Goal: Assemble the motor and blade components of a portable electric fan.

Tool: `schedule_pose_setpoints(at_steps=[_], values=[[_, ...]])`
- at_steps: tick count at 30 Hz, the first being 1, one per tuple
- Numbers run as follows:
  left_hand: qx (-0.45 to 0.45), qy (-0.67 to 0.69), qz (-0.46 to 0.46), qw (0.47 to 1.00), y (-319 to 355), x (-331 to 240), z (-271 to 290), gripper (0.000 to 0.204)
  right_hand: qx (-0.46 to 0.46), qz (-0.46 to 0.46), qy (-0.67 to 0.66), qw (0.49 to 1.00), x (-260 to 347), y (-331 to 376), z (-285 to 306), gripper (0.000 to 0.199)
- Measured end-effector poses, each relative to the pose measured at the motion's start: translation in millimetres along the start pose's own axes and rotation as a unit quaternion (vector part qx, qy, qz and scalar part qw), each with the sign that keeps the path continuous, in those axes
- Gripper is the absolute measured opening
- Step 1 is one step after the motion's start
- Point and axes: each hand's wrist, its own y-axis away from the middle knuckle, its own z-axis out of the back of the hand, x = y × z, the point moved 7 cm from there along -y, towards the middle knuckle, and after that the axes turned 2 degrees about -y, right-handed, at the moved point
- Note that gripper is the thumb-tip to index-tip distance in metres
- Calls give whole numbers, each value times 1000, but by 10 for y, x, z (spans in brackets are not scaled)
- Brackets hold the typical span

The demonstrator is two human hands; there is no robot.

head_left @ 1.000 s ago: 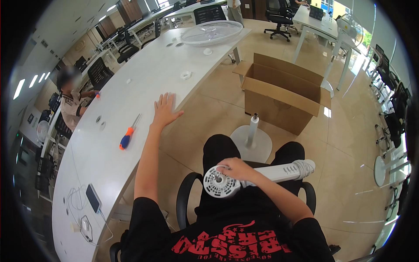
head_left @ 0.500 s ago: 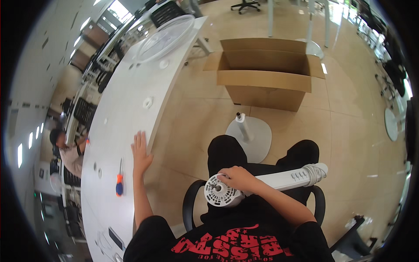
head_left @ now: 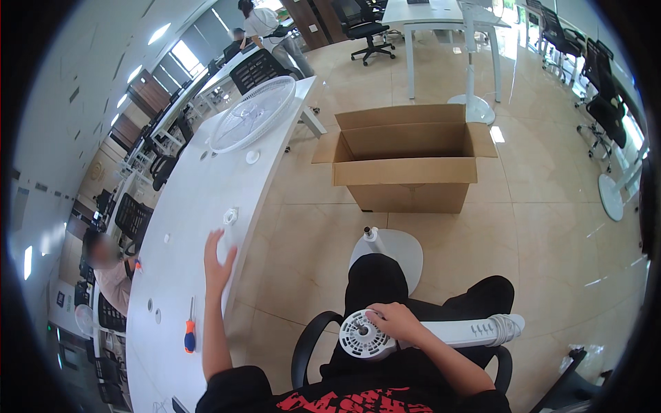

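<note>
A white fan body lies across my lap, with a slotted round motor housing [head_left: 363, 335] at its left end. From there a long white column [head_left: 454, 333] runs right, and a white cord [head_left: 507, 329] is wound round its far end. My right hand [head_left: 399, 322] is closed over the top edge of the housing. Above the white table, my left hand [head_left: 219, 265] is open, fingers spread and nothing in it. Just beyond its fingertips lies a small white plastic nut [head_left: 231, 215]. A screwdriver [head_left: 189, 336] with an orange and blue handle rests nearer me.
White fan grilles [head_left: 256, 115] and a round white cap [head_left: 253, 157] lie at the far end of the table [head_left: 182, 255]. An open cardboard box [head_left: 406, 196] stands on the floor ahead. Before my knees is a white fan base [head_left: 399, 248]. Other people are across the room.
My left hand has lifted from its flat pose on the table, its fingers now curving toward the nut. My right hand keeps its hold on the housing. The whole view has tilted up.
</note>
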Motion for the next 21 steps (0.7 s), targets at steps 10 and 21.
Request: schedule_pose_setpoints(at_steps=[10,21], values=[[-69,-33,-100,992,-2475,249,-1079,49,12,8,3,1000,98,-39,-27,37],[75,-70,194,976,-4070,1503,-1900,101,29,-26,-21,999,-3,-161,0,36]])
